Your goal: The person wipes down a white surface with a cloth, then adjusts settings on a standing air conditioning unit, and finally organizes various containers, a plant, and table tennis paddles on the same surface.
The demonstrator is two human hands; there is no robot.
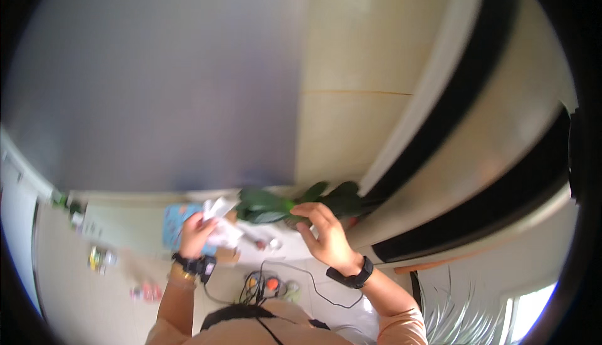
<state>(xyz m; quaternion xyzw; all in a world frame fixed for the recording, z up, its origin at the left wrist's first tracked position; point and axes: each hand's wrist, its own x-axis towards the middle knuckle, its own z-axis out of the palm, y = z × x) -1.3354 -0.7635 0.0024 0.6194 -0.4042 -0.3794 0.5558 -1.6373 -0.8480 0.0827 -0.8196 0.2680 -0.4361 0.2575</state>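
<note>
My left hand pinches a crumpled white tissue between thumb and fingers. Just right of the tissue spreads a potted plant with broad dark green leaves; its base is mostly hidden. My right hand reaches to the front of this plant, thumb and fingers apart, with the fingertips at the bright green base of a leaf. Whether they touch it is hard to tell. Both wrists wear black straps. Behind my left hand lies a light blue patterned item, partly covered by the hand.
A long white low cabinet carries these things. A large dark grey panel, perhaps a screen, rises behind it. A small brown box stands near its front edge. Loose black cables hang before me. Several blurred items lie on the floor.
</note>
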